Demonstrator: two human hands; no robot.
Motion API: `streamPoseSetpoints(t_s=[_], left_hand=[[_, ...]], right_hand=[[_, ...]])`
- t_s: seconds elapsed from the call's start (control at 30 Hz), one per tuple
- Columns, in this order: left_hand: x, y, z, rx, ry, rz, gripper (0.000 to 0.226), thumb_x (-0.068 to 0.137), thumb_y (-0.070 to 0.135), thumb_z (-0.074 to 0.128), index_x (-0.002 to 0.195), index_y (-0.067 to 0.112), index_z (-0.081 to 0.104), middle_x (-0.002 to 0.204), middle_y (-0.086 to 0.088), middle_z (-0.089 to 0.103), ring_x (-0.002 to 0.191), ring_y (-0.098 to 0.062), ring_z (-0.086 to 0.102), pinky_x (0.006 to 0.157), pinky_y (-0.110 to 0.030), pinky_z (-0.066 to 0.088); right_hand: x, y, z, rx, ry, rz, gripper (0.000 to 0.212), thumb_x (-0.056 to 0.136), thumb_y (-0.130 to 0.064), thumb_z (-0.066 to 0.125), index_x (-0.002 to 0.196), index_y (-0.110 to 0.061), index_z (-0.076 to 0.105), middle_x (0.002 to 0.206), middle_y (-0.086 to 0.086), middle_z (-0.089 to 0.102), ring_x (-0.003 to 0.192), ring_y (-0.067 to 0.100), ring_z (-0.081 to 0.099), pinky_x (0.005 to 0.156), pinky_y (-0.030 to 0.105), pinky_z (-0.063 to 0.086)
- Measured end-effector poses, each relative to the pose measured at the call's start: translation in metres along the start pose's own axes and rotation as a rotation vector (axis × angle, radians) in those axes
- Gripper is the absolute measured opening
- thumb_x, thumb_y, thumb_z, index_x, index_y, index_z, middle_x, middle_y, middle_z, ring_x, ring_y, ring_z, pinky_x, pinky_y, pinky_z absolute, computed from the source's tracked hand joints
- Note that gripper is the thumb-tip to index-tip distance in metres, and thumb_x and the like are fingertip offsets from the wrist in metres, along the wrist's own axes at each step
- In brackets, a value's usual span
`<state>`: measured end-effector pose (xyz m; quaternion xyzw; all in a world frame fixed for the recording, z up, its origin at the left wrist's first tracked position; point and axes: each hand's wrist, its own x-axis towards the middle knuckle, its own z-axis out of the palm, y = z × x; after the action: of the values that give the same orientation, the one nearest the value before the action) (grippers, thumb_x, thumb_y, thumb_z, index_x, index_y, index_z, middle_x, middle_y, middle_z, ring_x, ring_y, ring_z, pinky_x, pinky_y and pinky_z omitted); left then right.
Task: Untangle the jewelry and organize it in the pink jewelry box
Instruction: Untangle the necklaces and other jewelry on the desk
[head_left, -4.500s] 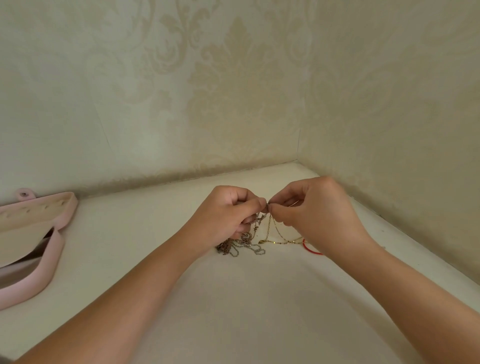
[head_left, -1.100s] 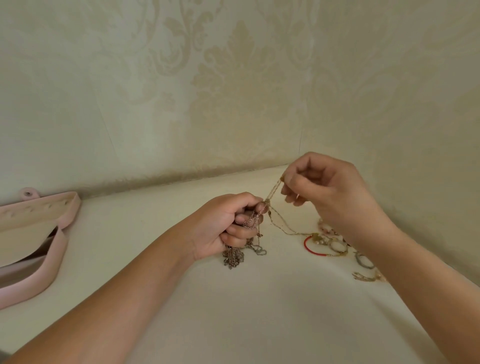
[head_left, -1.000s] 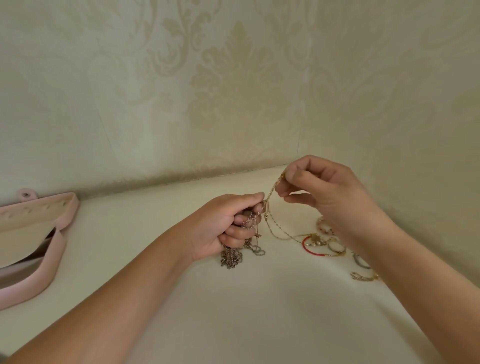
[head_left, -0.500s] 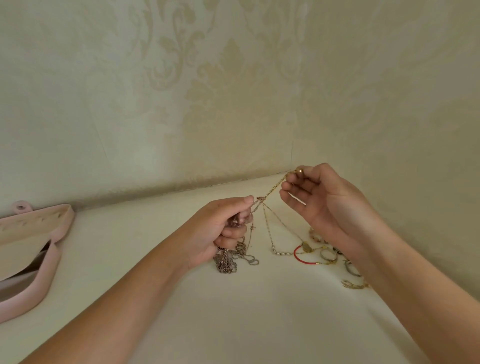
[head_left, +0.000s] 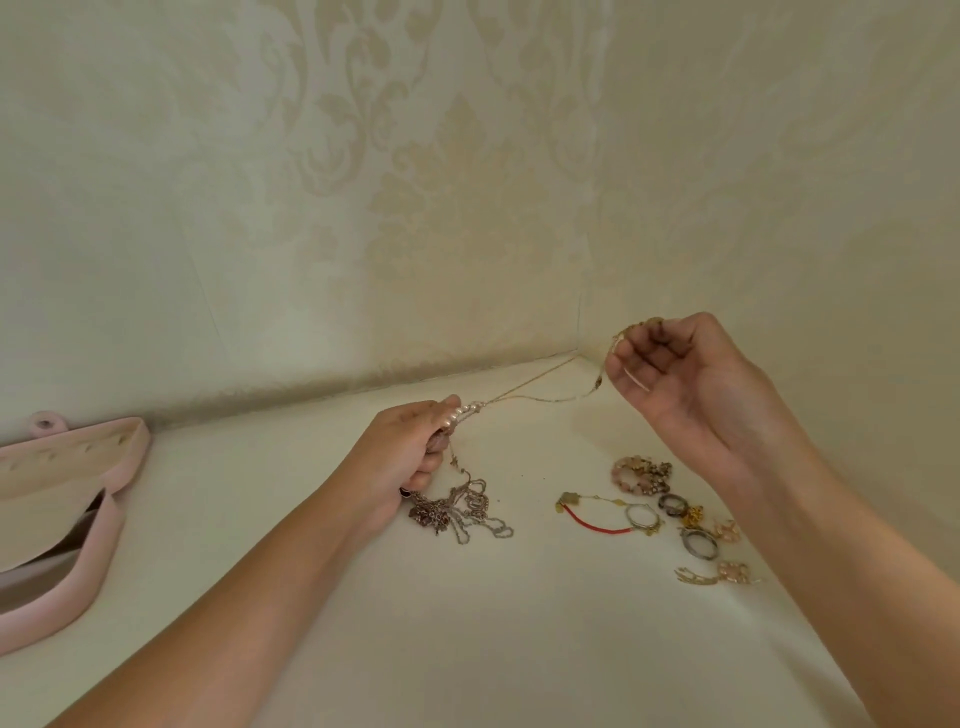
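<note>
My left hand (head_left: 410, 457) grips a tangle of silver and gold chains (head_left: 460, 512), whose loose end lies in a heap on the white surface below it. A thin gold chain (head_left: 540, 387) stretches from that hand up and right to my right hand (head_left: 675, 374), which is raised and pinches its far end with curled fingers. The pink jewelry box (head_left: 67, 499) lies open at the far left, away from both hands.
Several loose pieces lie on the surface under my right forearm: a red cord bracelet (head_left: 597, 522), a pink bead bracelet (head_left: 641, 475), rings (head_left: 698, 540) and small earrings (head_left: 727, 571). Patterned walls meet in a corner (head_left: 582, 353) just behind the hands.
My right hand has moved up and to the right, drawing the gold chain out of the tangle into a long taut line. My left hand has stayed on the tangle.
</note>
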<state>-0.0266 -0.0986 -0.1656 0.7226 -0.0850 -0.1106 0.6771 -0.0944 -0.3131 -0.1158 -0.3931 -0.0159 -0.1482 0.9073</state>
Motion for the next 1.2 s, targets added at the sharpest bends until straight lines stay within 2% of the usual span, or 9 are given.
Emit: streamPoseSetpoints(t_s=[0.3, 0.43, 0.57, 0.63, 0.77, 0.87, 1.0, 1.1, 1.2], left_hand=[[-0.002, 0.004, -0.008, 0.006, -0.101, 0.064, 0.034, 0.081, 0.032, 0.066, 0.049, 0.022, 0.056, 0.054, 0.007, 0.026, 0.042, -0.005, 0.021, 0.037, -0.015, 0.016], [-0.004, 0.007, -0.008, -0.014, -0.15, 0.066, 0.02, 0.071, 0.035, 0.067, 0.059, 0.019, 0.064, 0.052, 0.009, 0.026, 0.042, -0.004, 0.019, 0.037, -0.015, 0.013], [-0.001, 0.007, -0.011, -0.104, -0.188, 0.033, 0.02, 0.084, 0.028, 0.058, 0.08, 0.01, 0.065, 0.05, 0.009, 0.023, 0.038, -0.002, 0.017, 0.037, -0.016, 0.009], [0.002, 0.004, -0.012, -0.124, -0.133, 0.009, 0.02, 0.095, 0.021, 0.05, 0.082, 0.011, 0.061, 0.049, 0.009, 0.026, 0.037, -0.002, 0.017, 0.035, -0.015, 0.01], [0.009, -0.001, -0.018, -0.049, 0.049, 0.057, 0.023, 0.099, 0.018, 0.045, 0.081, 0.011, 0.057, 0.048, 0.008, 0.029, 0.037, -0.004, 0.02, 0.034, -0.014, 0.013], [0.008, -0.003, -0.018, 0.153, 0.065, 0.147, 0.026, 0.098, 0.023, 0.048, 0.075, 0.013, 0.055, 0.052, 0.007, 0.029, 0.041, -0.007, 0.022, 0.039, -0.017, 0.017], [0.002, 0.003, -0.019, 0.171, -0.006, 0.191, 0.036, 0.096, 0.023, 0.053, 0.062, 0.015, 0.042, 0.054, 0.007, 0.031, 0.046, -0.008, 0.021, 0.043, -0.018, 0.017], [0.001, 0.005, -0.02, 0.142, -0.05, 0.17, 0.044, 0.094, 0.021, 0.054, 0.055, 0.016, 0.033, 0.053, 0.005, 0.033, 0.049, -0.009, 0.022, 0.045, -0.02, 0.017], [0.0, 0.005, -0.02, 0.106, -0.118, 0.139, 0.046, 0.095, 0.023, 0.051, 0.053, 0.016, 0.035, 0.057, 0.001, 0.05, 0.049, -0.008, 0.027, 0.044, -0.019, 0.02]], right_hand=[[-0.001, -0.001, 0.001, -0.028, 0.086, 0.008, 0.018, 0.093, -0.007, 0.042, 0.077, -0.007, 0.05, 0.073, 0.009, 0.067, 0.073, 0.021, 0.069, 0.069, 0.031, 0.059], [-0.005, 0.0, 0.001, -0.62, 0.245, -0.139, 0.024, 0.097, -0.01, 0.034, 0.08, -0.006, 0.051, 0.078, 0.008, 0.061, 0.06, 0.017, 0.061, 0.049, 0.025, 0.048], [-0.004, -0.001, -0.002, -0.716, 0.196, 0.025, 0.027, 0.095, -0.012, 0.037, 0.069, -0.012, 0.044, 0.061, 0.005, 0.052, 0.038, 0.009, 0.029, 0.035, 0.02, 0.024], [-0.006, -0.011, -0.003, -0.817, 0.075, 0.091, 0.026, 0.095, -0.018, 0.045, 0.07, -0.013, 0.048, 0.057, 0.002, 0.047, 0.039, 0.009, 0.025, 0.037, 0.019, 0.024], [-0.015, -0.031, -0.003, -1.435, -0.179, 0.051, 0.016, 0.077, -0.03, 0.076, 0.082, -0.02, 0.064, 0.051, -0.009, 0.045, 0.043, 0.003, 0.036, 0.052, 0.018, 0.032], [-0.014, -0.024, -0.004, -1.682, -0.097, -0.086, 0.022, 0.079, -0.036, 0.072, 0.072, -0.016, 0.064, 0.048, -0.01, 0.043, 0.042, 0.004, 0.036, 0.049, 0.018, 0.029], [-0.012, -0.022, -0.002, -1.276, 0.017, -0.03, 0.045, 0.093, -0.04, 0.053, 0.059, -0.011, 0.055, 0.047, -0.001, 0.049, 0.038, 0.009, 0.032, 0.047, 0.022, 0.027], [-0.009, -0.02, 0.007, -0.716, -0.14, 0.157, 0.038, 0.1, -0.033, 0.04, 0.091, -0.008, 0.068, 0.059, 0.006, 0.061, 0.036, 0.008, 0.022, 0.04, 0.022, 0.016], [0.002, -0.012, 0.019, -0.658, -0.266, 0.204, 0.036, 0.103, -0.028, 0.032, 0.12, -0.017, 0.062, 0.064, 0.005, 0.062, 0.038, 0.007, 0.02, 0.038, 0.019, 0.016]])
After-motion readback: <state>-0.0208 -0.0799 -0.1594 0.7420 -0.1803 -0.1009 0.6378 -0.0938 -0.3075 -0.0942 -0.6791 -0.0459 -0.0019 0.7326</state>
